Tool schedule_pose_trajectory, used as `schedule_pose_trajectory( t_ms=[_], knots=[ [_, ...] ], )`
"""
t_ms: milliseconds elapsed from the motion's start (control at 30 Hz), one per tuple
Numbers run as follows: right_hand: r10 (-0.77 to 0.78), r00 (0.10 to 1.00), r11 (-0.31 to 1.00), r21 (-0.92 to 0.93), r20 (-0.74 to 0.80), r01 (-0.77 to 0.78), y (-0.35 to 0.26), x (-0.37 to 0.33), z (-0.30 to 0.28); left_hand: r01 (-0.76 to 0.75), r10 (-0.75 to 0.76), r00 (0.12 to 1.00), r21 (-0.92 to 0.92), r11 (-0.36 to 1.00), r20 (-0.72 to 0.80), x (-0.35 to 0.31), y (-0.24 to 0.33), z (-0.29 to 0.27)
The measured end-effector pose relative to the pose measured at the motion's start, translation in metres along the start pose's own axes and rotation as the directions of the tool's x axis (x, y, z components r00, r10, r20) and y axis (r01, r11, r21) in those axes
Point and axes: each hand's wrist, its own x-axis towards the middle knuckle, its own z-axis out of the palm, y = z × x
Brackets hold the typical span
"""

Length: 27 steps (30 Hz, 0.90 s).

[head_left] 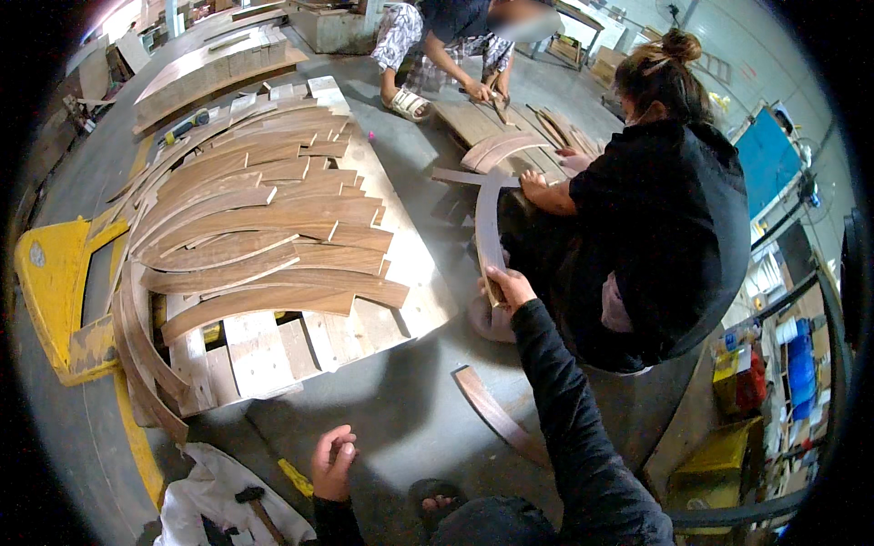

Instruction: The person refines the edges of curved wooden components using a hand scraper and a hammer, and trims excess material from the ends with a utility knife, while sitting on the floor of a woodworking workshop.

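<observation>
Your right hand [512,288] is closed on the lower end of a curved wooden strip [489,227], which is near the centre of the frame, to the right of the pallet. From your fingers the strip goes upward, and its top meets a second, paler strip [455,177] which lies crosswise there; I cannot tell if the two are joined. Your left hand [334,455] is in the lower middle of the frame, its fingers half bent and loose, near a yellow-handled tool [294,476].

Below your right hand, another curved strip [501,419] lies on the concrete floor [401,391]. In the left half, many brown curved strips [273,209] lie in overlapping rows on a wooden pallet [300,350], and a yellow metal frame [50,300] stands at its left side. At the lower left, a hammer [259,512] rests on a white sack [205,482].

To the right, a co-worker in black [674,227] sits low, with one hand [543,191] at the right end of the crosswise strip. At the upper centre, another person [446,55] crouches and works with both hands over a low board [464,123].
</observation>
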Motion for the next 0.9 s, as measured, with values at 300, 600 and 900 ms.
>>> schedule_pose_trajectory(
  t_ms=[300, 600, 900],
  knots=[
    [-0.018, 1.000, 0.999, 0.048, 0.024, 0.017, -0.009, 0.003, 0.003, 0.001, -0.001, 1.000, 0.048, 0.999, 0.007, 0.001, 0.004, 0.000],
    [-0.052, 0.999, 0.963, 0.265, -0.001, 0.050, -0.014, 0.014, -0.010, -0.045, 0.046, 0.999, 0.063, 0.997, -0.015, 0.001, -0.008, -0.001],
    [-0.109, 0.978, 0.911, 0.375, -0.179, 0.170, -0.052, 0.006, 0.000, -0.073, 0.074, 0.997, 0.026, 0.997, -0.026, -0.001, -0.006, 0.000]
  ],
)
